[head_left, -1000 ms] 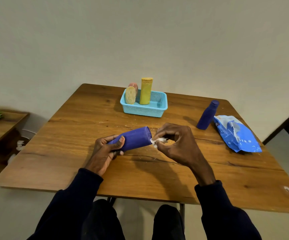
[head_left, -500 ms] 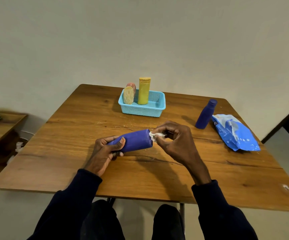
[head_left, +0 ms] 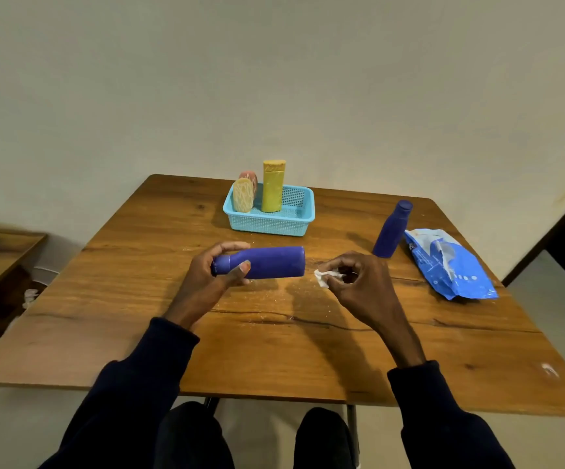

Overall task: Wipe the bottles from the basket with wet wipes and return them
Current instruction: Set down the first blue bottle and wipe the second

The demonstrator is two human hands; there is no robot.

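Observation:
My left hand (head_left: 210, 278) grips a large blue bottle (head_left: 267, 262) near its cap end and holds it sideways above the table, base pointing right. My right hand (head_left: 358, 282) pinches a small crumpled white wet wipe (head_left: 325, 277), a short gap to the right of the bottle's base. The light blue basket (head_left: 276, 225) stands at the far middle with a tall yellow bottle (head_left: 273, 186), a rounded yellow bottle (head_left: 243, 195) and a pink bottle (head_left: 250, 177) behind it. A smaller blue bottle (head_left: 391, 230) stands upright to the right.
A blue wet-wipe pack (head_left: 446, 264) lies by the table's right edge next to the small blue bottle. The wooden table (head_left: 274, 350) has crumbs and a crack across its middle. A low wooden shelf (head_left: 0, 255) with something green stands at the left.
My left hand has lifted the blue bottle and carried it away from the wipe. My right hand, which was rubbing the bottle's base with the wipe, has come off it.

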